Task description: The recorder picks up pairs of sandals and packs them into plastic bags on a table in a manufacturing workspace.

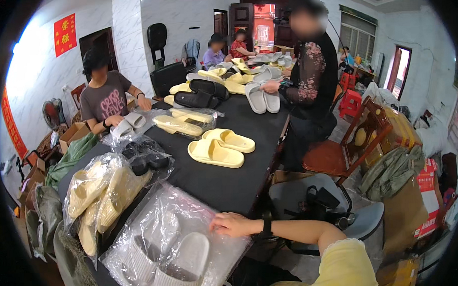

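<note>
My right hand lies flat, fingers spread a little, on the edge of a clear plastic bag at the near end of the black table. A black band is on that wrist. A pair of grey slippers lies inside the bag. My left hand is out of view. Left of the bag lies a bundle of bagged pale-yellow slippers. Beyond it is a bag of black slippers. A loose pair of yellow slippers rests mid-table.
A seated person in a brown shirt handles grey slippers at the left. A standing person in dark clothes holds grey slippers at the right. More slippers pile up at the far end. A grey chair and a wooden chair stand right of the table.
</note>
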Available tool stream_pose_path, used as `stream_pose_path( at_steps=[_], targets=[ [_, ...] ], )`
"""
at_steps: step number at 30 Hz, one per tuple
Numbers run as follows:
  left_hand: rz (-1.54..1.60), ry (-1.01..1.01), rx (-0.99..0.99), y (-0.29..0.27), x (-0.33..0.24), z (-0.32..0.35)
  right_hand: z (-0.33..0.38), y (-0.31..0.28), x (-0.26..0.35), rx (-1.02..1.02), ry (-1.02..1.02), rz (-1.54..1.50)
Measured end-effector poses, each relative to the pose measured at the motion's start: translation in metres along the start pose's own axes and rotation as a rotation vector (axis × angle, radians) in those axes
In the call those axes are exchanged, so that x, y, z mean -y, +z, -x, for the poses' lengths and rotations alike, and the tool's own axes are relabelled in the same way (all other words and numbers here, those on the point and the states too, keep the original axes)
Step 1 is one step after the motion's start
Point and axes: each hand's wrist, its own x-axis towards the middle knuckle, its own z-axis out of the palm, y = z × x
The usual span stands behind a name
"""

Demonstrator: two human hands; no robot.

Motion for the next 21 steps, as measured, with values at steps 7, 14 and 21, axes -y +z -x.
stream_pose_path(
  at_steps=[7, 14, 21],
  targets=[
    [-0.015, 0.037, -0.052, 0.007, 0.006, 0.001, 0.004, -0.005, -0.009, -0.001, 0.037, -0.266],
    [-0.101, 0.053, -0.111, 0.006, -0.001, 0.004, -0.001, -0.019, -0.017, 0.122, 0.028, -0.349],
    [-0.103, 0.051, -0.112, 0.007, 0.004, 0.005, 0.001, -0.020, -0.010, 0.175, 0.159, -0.537]
  ],
)
